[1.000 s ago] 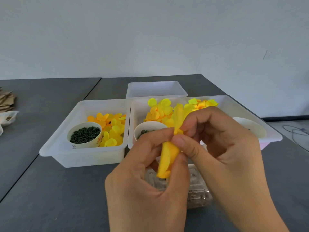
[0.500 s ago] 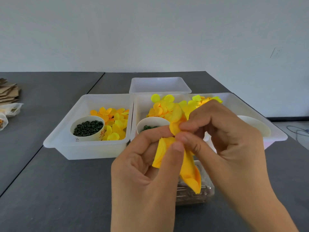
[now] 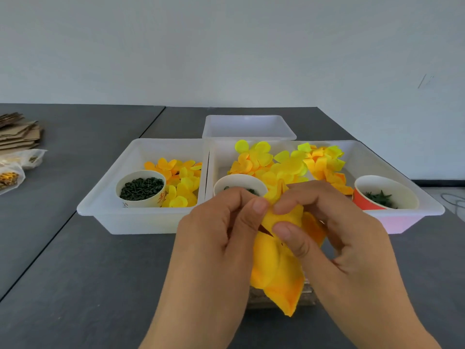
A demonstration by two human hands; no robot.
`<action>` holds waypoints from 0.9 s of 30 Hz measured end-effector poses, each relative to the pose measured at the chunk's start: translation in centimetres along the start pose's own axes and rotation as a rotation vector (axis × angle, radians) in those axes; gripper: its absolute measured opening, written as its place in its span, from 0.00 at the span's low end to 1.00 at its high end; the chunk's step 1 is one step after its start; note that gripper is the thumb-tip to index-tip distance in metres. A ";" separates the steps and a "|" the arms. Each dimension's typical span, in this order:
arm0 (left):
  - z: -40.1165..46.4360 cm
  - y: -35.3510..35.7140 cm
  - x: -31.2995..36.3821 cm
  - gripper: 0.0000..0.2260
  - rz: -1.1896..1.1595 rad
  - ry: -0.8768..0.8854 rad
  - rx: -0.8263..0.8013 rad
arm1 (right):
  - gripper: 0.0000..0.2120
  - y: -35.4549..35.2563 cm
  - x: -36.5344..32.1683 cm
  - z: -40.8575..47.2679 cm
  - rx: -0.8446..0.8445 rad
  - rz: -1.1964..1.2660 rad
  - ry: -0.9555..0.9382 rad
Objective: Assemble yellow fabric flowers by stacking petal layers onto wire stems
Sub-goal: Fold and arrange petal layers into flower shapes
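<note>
Dark grey table (image 3: 75, 260) runs back to a pale bare wall, and the right tray (image 3: 407, 217) serves as the landmark. Just in front of that tray, both hands meet over the table: the left hand (image 3: 216, 248) and the right hand (image 3: 344, 243) have their fingers (image 3: 259, 205) clamped together on a yellow petal layer (image 3: 276, 263), thumb and forefinger of each pinching its upper fold while the rest hangs down in pointed orange-edged lobes. Half a second ago the petal sat bunched between the fingertips; now it has opened and drapes lower, hiding more of the clear box (image 3: 256, 298) lying on the table below it. The view has also tipped, so a red cup (image 3: 362, 197) with green bits inside shows at the tray's right end, where earlier only a white rim appeared. Inside the tray, a heap of loose petals (image 3: 289, 167) fills the back and a white cup (image 3: 239, 182) stands at the left end, partly behind the left hand. Touching the tray's left side is a left tray (image 3: 100, 212) holding more petals and a cup of dark green pieces (image 3: 141, 188); that cup bears red print too small to read. Behind the right tray stands a small tray (image 3: 249, 127). Far to its left lie cardboard (image 3: 17, 134) and plastic bags (image 3: 15, 167). No wire stem can be made out.
</note>
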State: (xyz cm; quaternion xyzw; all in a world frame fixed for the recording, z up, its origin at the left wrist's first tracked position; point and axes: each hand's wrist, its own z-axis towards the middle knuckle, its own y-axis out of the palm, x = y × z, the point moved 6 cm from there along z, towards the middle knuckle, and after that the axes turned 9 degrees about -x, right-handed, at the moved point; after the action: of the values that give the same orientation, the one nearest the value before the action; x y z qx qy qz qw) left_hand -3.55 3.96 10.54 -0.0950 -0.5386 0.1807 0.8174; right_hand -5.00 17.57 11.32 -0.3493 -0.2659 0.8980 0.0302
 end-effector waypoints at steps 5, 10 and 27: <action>-0.2 0.1 0.6 0.19 0.173 0.069 0.088 | 0.02 -0.1 0.9 0.3 0.033 0.054 0.043; 0.0 0.2 1.3 0.15 0.271 0.127 0.092 | 0.03 -0.1 0.5 0.5 0.006 0.098 0.058; 0.1 1.1 1.6 0.17 -0.054 0.085 -0.017 | 0.11 -0.7 1.2 0.0 0.119 0.243 0.312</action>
State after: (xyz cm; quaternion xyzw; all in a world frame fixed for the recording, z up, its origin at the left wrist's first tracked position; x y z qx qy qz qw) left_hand -3.31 5.57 11.56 -0.0951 -0.5072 0.1499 0.8434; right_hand -5.99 18.43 10.99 -0.5111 -0.1606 0.8442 -0.0169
